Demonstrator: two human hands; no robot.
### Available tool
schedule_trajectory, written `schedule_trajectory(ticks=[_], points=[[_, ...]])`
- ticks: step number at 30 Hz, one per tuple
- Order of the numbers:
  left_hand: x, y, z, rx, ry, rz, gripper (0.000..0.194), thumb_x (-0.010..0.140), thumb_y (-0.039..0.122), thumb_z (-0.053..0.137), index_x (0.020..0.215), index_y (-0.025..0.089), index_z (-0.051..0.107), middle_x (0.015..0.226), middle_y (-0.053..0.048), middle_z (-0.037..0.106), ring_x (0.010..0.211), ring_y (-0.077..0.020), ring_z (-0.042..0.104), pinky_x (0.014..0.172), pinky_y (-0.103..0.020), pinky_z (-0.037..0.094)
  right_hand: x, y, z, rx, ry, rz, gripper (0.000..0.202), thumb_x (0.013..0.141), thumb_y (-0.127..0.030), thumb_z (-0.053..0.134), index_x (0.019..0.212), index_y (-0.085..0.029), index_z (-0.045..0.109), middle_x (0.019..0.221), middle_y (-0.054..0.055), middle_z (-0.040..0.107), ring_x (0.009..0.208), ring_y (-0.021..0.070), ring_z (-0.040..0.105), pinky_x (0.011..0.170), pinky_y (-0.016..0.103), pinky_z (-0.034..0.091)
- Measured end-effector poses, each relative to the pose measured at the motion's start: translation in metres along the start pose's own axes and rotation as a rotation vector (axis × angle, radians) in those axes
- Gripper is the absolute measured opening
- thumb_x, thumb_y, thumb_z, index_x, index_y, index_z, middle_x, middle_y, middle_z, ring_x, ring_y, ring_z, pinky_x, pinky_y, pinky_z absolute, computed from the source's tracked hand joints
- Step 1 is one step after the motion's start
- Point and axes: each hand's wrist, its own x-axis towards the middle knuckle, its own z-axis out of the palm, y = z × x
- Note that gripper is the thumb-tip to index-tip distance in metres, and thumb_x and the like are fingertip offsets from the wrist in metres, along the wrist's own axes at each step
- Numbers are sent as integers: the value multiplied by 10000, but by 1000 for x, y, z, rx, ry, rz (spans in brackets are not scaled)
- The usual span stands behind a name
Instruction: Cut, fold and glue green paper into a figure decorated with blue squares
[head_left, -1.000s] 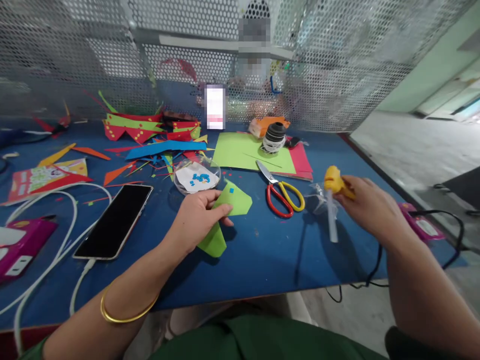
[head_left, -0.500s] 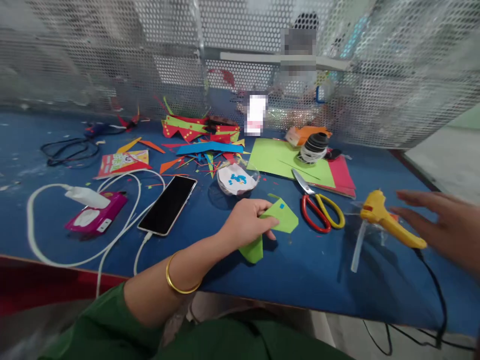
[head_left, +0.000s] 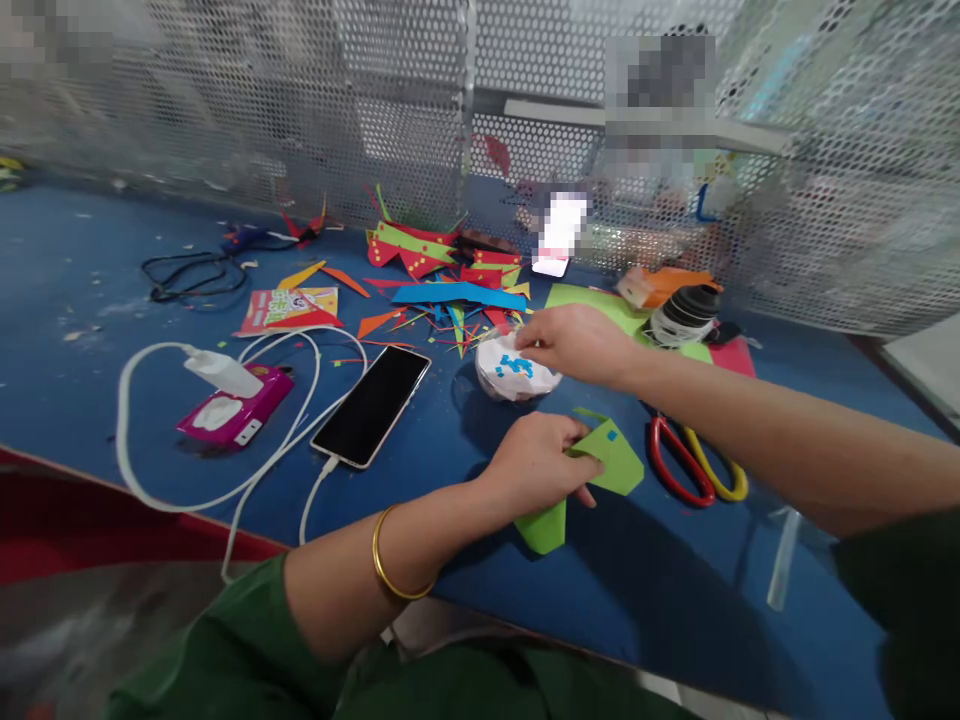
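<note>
My left hand [head_left: 529, 460] is closed on a cut green paper piece [head_left: 616, 465], which bears a small blue square [head_left: 612, 436]. Part of that paper lies hidden under my fingers. My right hand [head_left: 581, 338] reaches across to a small bowl [head_left: 517, 388] lined with white paper. Its fingertips are pinched together at the bowl's right side, just by the tiny blue paper bits [head_left: 517, 366]. Whatever they pinch, if anything, is too small to see. Scissors [head_left: 679, 472] with red and yellow handles lie under my right forearm, their blades covered.
A phone [head_left: 373, 405] on a white cable lies left, beside a purple pack [head_left: 240, 408]. Behind the bowl are paper scraps [head_left: 457, 295] and red-green paper strips [head_left: 412, 248]. A clear glue stick [head_left: 784, 560] shows at right. A perforated metal screen [head_left: 405, 130] stands behind.
My right hand has moved left from beside the yellow glue gun to the bowl, and its fingers have closed. The view has shifted left. My left hand keeps hold of the green paper.
</note>
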Motion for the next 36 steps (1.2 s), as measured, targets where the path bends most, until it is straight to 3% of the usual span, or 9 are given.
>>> schedule_trajectory(ticks=[5,16,25,36], points=[[0,-2,1,27,22,-19,113,763,215,606,811,163,694,652,-35,721,642,-199,739,523,-203,433,26,-10,20,-131,-134,-22,242,887,-181,539,902,-211,779,980,81,755,879,209,651,629,294,353],[-3,4,0,69,-1,-24,131,767,202,609,835,167,716,680,-31,738,666,-195,742,571,-224,487,26,-10,27,-220,-173,-62,305,954,-208,456,916,-179,758,1020,108,736,901,213,647,618,295,322],[-1,0,-1,41,21,4,116,767,212,611,827,170,701,699,-37,745,657,-194,740,568,-229,477,26,-4,31,-144,-102,-47,302,929,-177,458,944,-159,759,1055,121,739,920,219,641,659,299,364],[3,-4,-2,52,39,57,99,766,201,603,802,153,681,649,-50,729,619,-196,734,532,-219,443,10,5,24,86,18,135,268,835,-167,532,951,-192,773,967,39,772,786,170,664,653,266,424]])
